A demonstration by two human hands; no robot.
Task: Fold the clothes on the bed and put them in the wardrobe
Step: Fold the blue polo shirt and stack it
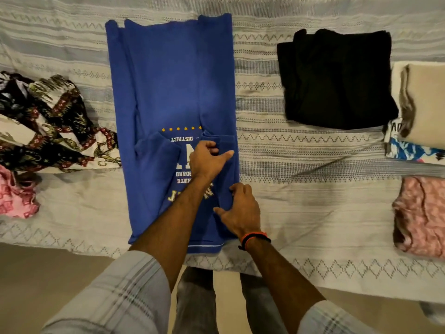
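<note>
A blue T-shirt [168,80] with white and gold lettering lies lengthwise on the bed [301,160], both sides folded inward. My left hand [207,160] pinches the folded right sleeve flap near the lettering. My right hand [240,210] grips the shirt's right folded edge lower down, near the collar end. An orange and black band circles my right wrist.
Unfolded patterned black-and-white clothes [48,124] and a pink garment [16,198] lie at the left. A folded black garment [337,80] sits at the upper right. A beige stack [421,104] and a folded pink piece [421,215] lie at the right edge. Floor runs below the bed.
</note>
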